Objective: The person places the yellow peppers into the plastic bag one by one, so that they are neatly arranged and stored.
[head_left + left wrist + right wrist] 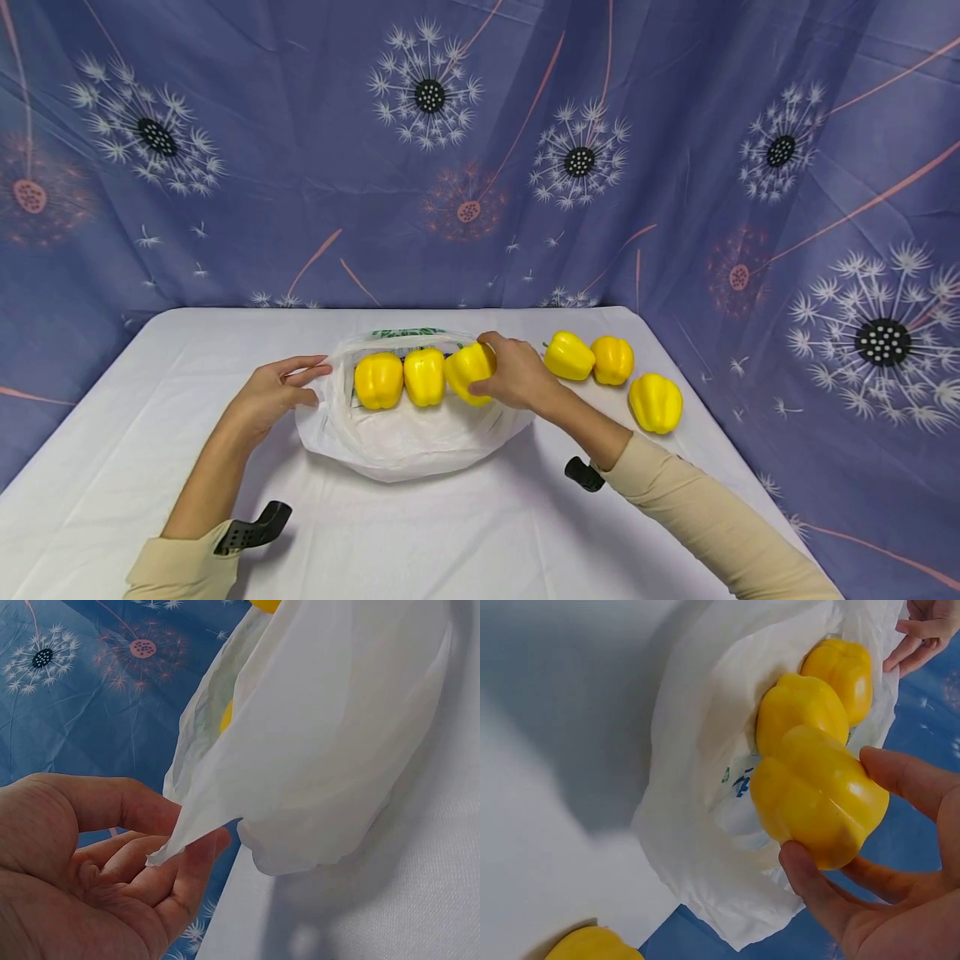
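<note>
A white plastic bag [420,442] lies with its mouth spread wide, and two yellow bell peppers [378,381] [425,377] sit side by side inside it. My right hand [517,371] holds a third yellow bell pepper [821,799] between thumb and fingers, over the right part of the bag's mouth. At the bag's left end, my left hand [270,396] pinches the thin plastic edge [191,825] between thumb and fingers. Green and blue print shows on the bag's plastic, partly hidden behind the peppers.
Right of the bag, three more yellow bell peppers [568,356] [612,360] [656,403] lie on the white-covered table [420,542]. A blue curtain [315,150] with dandelion patterns stands behind the table and along its right side.
</note>
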The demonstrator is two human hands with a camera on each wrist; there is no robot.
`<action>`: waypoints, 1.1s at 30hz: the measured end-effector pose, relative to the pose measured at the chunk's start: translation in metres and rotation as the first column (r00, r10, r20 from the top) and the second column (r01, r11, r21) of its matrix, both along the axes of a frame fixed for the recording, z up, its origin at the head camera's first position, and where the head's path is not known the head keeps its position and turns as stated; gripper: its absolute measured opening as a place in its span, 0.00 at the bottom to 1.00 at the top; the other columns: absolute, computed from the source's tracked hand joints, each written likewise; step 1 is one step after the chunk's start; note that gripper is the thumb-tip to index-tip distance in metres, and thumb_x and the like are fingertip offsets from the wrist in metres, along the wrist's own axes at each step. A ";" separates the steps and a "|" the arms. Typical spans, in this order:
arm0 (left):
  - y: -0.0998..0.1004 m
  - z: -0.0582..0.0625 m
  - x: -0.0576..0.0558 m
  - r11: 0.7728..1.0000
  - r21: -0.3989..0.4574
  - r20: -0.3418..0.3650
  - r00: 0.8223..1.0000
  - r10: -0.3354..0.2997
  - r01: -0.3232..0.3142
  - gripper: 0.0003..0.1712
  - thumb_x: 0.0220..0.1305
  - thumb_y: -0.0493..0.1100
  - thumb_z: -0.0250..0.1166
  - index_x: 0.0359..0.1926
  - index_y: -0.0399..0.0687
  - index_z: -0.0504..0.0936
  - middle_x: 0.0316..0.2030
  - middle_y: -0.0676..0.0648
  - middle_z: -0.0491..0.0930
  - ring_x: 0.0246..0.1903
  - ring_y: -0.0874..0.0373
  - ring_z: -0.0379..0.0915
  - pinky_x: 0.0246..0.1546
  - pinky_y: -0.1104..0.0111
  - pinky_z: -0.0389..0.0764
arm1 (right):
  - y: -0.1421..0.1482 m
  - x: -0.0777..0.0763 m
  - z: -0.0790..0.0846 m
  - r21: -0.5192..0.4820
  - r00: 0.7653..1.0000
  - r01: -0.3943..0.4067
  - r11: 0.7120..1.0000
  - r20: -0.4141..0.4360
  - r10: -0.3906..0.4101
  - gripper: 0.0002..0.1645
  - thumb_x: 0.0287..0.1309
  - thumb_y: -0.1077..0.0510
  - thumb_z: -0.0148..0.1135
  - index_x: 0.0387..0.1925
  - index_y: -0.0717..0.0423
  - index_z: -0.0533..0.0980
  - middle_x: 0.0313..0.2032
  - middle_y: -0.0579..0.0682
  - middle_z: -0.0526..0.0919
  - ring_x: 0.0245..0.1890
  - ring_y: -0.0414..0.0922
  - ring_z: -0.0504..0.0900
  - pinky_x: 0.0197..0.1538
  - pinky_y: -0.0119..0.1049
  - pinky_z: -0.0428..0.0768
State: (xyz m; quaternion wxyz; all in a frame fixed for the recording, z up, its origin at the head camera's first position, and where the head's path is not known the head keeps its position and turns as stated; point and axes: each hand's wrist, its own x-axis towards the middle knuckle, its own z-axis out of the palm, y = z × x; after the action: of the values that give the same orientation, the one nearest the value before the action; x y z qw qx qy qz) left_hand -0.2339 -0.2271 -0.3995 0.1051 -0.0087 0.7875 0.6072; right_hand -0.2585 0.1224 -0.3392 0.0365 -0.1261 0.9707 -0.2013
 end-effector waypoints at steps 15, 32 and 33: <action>-0.001 -0.001 0.000 1.000 0.002 0.003 1.000 0.002 -0.002 0.46 0.55 0.27 0.61 0.76 0.37 0.60 0.67 0.38 0.74 0.78 0.41 0.46 0.72 0.44 0.52 | 0.000 -0.002 -0.007 0.052 1.000 0.006 0.999 0.015 -0.007 0.47 0.50 0.45 0.78 0.70 0.51 0.69 0.60 0.56 0.81 0.59 0.54 0.79 0.60 0.50 0.79; 0.000 -0.001 0.000 1.000 -0.017 -0.001 1.000 0.007 -0.007 0.45 0.56 0.27 0.61 0.76 0.36 0.60 0.67 0.36 0.73 0.78 0.40 0.48 0.74 0.43 0.52 | 0.001 -0.004 -0.018 0.053 1.000 -0.010 0.999 -0.012 0.010 0.46 0.50 0.44 0.78 0.68 0.54 0.70 0.59 0.57 0.81 0.60 0.56 0.78 0.61 0.51 0.77; 0.000 -0.001 0.000 1.000 -0.017 -0.001 1.000 0.008 -0.008 0.45 0.56 0.27 0.61 0.76 0.36 0.60 0.67 0.36 0.72 0.78 0.40 0.48 0.74 0.43 0.52 | 0.001 -0.004 -0.019 0.055 1.000 -0.010 0.998 -0.015 0.011 0.46 0.50 0.44 0.78 0.68 0.54 0.70 0.59 0.57 0.81 0.60 0.56 0.78 0.61 0.51 0.77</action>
State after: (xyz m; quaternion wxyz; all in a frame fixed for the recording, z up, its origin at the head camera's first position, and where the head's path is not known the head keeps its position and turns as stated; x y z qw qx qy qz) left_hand -0.2339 -0.2274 -0.4005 0.1024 -0.0123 0.7927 0.6009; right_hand -0.2626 0.1230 -0.3586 0.0338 -0.1317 0.9755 -0.1733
